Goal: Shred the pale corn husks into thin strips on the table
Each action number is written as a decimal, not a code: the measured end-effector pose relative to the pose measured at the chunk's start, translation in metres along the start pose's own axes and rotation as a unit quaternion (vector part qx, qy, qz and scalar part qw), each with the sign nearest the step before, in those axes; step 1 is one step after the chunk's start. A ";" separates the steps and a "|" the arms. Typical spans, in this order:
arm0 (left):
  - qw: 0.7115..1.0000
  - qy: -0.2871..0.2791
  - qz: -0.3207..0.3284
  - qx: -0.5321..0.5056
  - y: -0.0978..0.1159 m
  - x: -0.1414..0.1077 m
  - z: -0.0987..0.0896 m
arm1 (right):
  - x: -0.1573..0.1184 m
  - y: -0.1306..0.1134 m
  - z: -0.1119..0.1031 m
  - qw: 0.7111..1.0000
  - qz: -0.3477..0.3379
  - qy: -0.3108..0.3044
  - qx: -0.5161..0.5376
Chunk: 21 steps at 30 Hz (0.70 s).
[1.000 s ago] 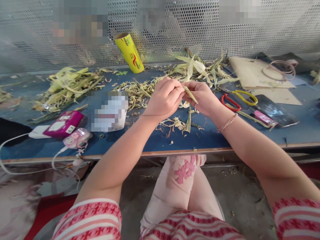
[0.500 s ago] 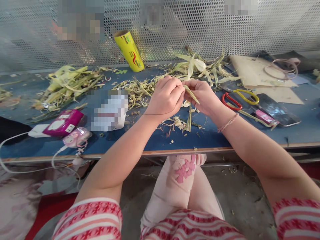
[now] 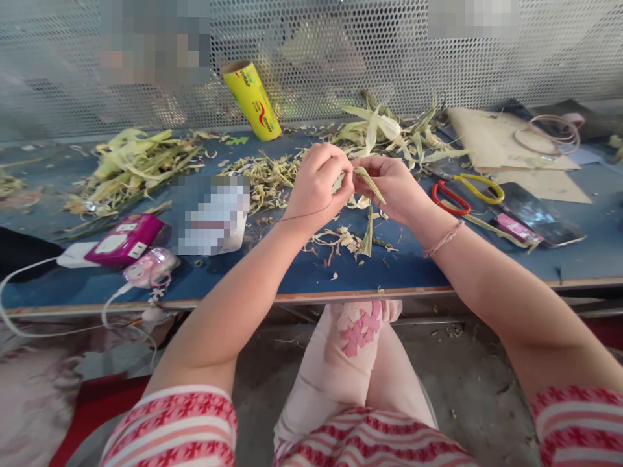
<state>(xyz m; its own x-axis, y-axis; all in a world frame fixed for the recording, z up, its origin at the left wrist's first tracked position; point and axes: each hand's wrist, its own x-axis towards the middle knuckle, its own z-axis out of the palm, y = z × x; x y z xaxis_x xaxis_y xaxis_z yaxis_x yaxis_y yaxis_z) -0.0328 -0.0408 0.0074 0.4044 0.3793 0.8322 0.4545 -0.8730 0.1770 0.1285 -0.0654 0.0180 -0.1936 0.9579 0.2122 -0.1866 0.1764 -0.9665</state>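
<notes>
Over the blue table, my two hands meet at a pale green strip of corn husk (image 3: 370, 185). The husk's pointed end hangs down across the fingers of my right hand (image 3: 389, 185), which pinches it. Fingers and thumb of my left hand (image 3: 318, 181) are curled together at the husk's other end, with a bit of pale husk showing between them. The exact grip of the left fingertips is partly hidden. Beneath the hands lie husk scraps (image 3: 350, 240), and a heap of thin husk strips (image 3: 265, 178) is left of them.
Whole husks (image 3: 382, 126) lie behind my hands, with another pile (image 3: 136, 155) at left. Scissors (image 3: 467, 191) and a phone (image 3: 542, 217) are at right. A yellow cardboard tube (image 3: 253, 100) leans near the perforated metal screen (image 3: 341, 52). A magenta charger (image 3: 124, 240) sits at left.
My left hand has turned slightly and shifted left, opening a small gap between its thumb and fingers. The husk's tip has moved a little down; my right hand has barely moved.
</notes>
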 end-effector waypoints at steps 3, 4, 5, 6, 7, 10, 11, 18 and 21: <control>0.999 0.033 0.004 -0.015 -0.002 0.002 0.000 | 0.000 0.000 0.000 1.000 -0.004 0.003 -0.001; 0.999 0.045 0.005 -0.025 -0.002 0.002 0.000 | 0.000 0.000 0.000 1.000 -0.003 0.003 -0.003; 0.998 0.053 -0.002 -0.041 -0.002 0.003 0.000 | 0.001 0.000 0.000 1.000 -0.003 0.004 -0.006; 0.996 0.056 -0.017 -0.063 -0.002 0.003 0.001 | 0.001 0.001 -0.001 1.000 -0.002 0.005 -0.009; 0.994 0.054 -0.041 -0.091 -0.002 0.003 0.001 | 0.002 0.001 -0.001 1.000 0.000 0.006 -0.012; 0.975 0.032 -0.123 -0.183 -0.002 0.003 0.006 | 0.004 0.003 -0.002 1.000 0.000 0.011 -0.019; 0.968 0.026 -0.139 -0.207 -0.003 0.003 0.008 | 0.004 0.004 -0.001 1.000 -0.002 0.011 -0.022; 0.937 -0.004 -0.195 -0.291 -0.004 0.002 0.016 | 0.003 0.007 -0.001 0.998 -0.031 0.001 -0.059; 0.927 -0.020 -0.217 -0.306 -0.006 0.003 0.013 | 0.005 0.010 -0.004 0.994 -0.052 0.019 -0.095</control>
<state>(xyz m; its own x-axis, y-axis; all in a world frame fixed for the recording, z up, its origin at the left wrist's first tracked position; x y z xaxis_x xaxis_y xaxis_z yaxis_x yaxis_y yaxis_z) -0.0237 -0.0306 0.0018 0.3231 0.7363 0.5946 0.0516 -0.6410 0.7658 0.1293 -0.0579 0.0085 -0.1463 0.9395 0.3098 -0.0186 0.3105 -0.9504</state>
